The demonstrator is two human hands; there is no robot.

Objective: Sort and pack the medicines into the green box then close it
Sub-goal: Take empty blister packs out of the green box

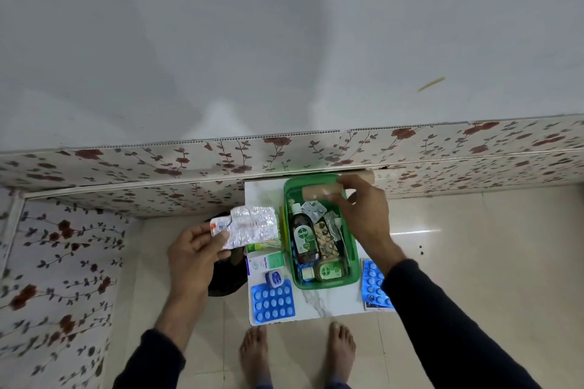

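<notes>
The green box point(353, 257) stands open on a small white table point(328, 301). Inside lie a brown Dettol bottle point(304, 240), a green jar point(328, 271), a small white bottle point(307, 272) and loose foil strips point(316, 211). My right hand point(363, 211) is over the box's far end, its fingers shut on a beige bandage roll point(320, 192). My left hand point(197, 251) is left of the table and holds several silver blister strips point(252, 226) in the air. A blue blister pack point(273, 301) lies at the table's front left; another blue pack point(373, 283) lies at the right edge.
A white and green medicine carton point(265, 262), a small blue-white item point(274, 278) and a yellow-green packet point(264, 245) lie left of the box. A dark bag point(227, 278) sits on the floor beside the table. The floral wall runs close behind. My bare feet point(297, 354) stand before the table.
</notes>
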